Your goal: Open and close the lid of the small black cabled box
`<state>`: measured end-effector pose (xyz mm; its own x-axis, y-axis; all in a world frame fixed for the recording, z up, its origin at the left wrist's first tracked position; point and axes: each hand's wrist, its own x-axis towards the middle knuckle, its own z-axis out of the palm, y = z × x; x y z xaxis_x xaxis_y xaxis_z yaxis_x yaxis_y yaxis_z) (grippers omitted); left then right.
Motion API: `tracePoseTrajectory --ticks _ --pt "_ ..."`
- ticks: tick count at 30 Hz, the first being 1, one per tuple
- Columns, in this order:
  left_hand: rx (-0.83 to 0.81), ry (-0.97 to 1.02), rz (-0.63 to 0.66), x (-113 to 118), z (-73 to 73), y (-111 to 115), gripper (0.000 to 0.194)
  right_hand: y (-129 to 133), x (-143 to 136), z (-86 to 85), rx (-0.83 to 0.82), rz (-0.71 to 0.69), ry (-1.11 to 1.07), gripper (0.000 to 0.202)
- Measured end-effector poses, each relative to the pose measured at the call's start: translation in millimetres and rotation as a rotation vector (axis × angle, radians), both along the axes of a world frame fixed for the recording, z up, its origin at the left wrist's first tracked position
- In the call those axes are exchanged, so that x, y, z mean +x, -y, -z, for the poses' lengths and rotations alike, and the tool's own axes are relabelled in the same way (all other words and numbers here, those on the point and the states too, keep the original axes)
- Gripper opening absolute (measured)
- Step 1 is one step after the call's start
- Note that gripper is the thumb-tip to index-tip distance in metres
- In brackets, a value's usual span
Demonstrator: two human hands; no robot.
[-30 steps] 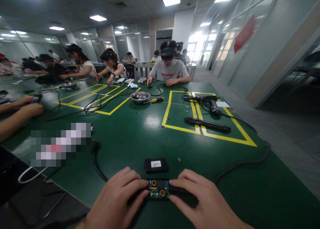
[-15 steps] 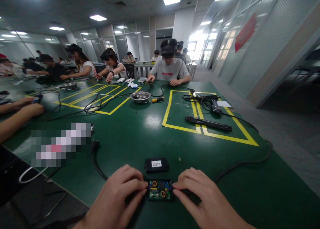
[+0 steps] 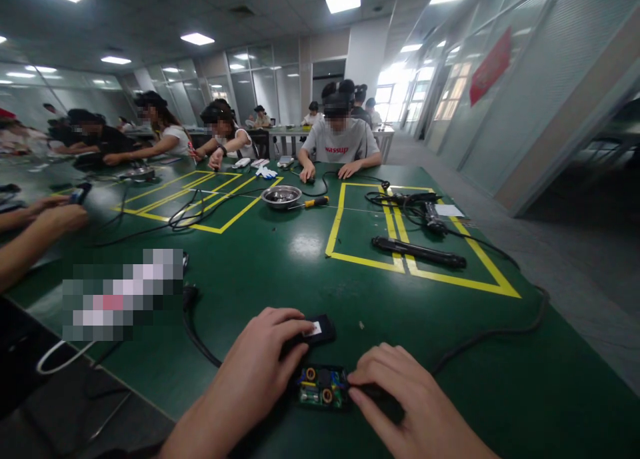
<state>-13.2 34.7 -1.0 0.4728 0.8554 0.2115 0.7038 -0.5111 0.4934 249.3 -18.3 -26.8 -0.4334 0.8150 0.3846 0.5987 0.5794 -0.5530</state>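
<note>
Near the table's front edge lies a small open black case with a green circuit board showing copper coils and blue and yellow wires. Just beyond it is its black cover with a white label. My left hand has its fingers closed on the left end of this cover, hiding part of the label. At the case's right end my right hand pinches the black cord where it meets the case. That cord passes under the hand, mostly hidden.
A blurred-out pale object and a black plug lie to the left. Farther off are a metal bowl, a screwdriver, a black bar-shaped part and coiled cables. A co-worker's hands work at left.
My left hand has left the case's left end and moved up onto the cover, closing on it. My right hand stays at the cord. The person opposite has shifted a hand.
</note>
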Motion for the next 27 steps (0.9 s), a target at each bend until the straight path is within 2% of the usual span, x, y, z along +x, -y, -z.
tracePoseTrajectory --ticks 5,9,13,19,27 --pt "0.028 0.066 0.058 -12.4 -3.1 2.4 0.043 1.7 -2.2 -7.6 -0.052 0.052 -0.005 0.023" --pt "0.054 0.137 0.187 -21.8 -12.5 16.3 0.045 7.9 -1.9 -9.6 -0.127 0.135 -0.054 0.054" --pt "-0.021 0.086 0.293 -20.2 -20.8 30.1 0.059 10.7 -0.8 -9.1 -0.167 0.116 -0.007 0.067" --pt "0.013 0.001 0.320 -15.0 -17.7 33.9 0.068 3.1 -4.5 -14.9 -0.231 0.057 0.067 0.040" --pt "-0.022 0.042 0.287 -18.0 -12.5 36.9 0.063 2.0 -5.0 -14.5 -0.203 0.058 0.112 0.042"
